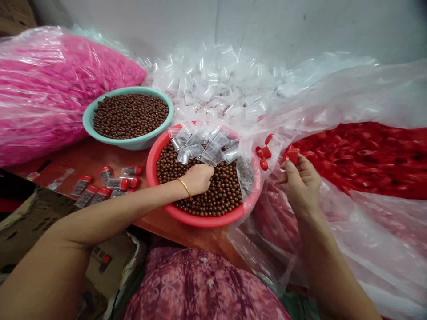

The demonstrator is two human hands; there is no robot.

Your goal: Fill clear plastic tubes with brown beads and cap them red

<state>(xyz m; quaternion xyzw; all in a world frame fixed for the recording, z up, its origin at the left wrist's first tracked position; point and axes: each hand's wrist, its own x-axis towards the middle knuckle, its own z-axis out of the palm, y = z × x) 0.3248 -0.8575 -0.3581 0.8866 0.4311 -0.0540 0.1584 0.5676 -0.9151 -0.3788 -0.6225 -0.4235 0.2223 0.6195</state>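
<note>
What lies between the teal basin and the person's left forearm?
In the head view, several clear, red-capped containers with dark contents lie there on the reddish-orange tabletop.

No wording, brand or number can be read. Red printed marks [99,254], possibly characters, show on the cardboard [50,209] at the frame's lower left, too small and blurred to make out.

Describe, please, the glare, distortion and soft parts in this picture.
In the head view, white glints streak the clear containers and the bag of pink pieces; the left arm looks stretched toward the lower corner; the red pieces at right look slightly soft.
</note>
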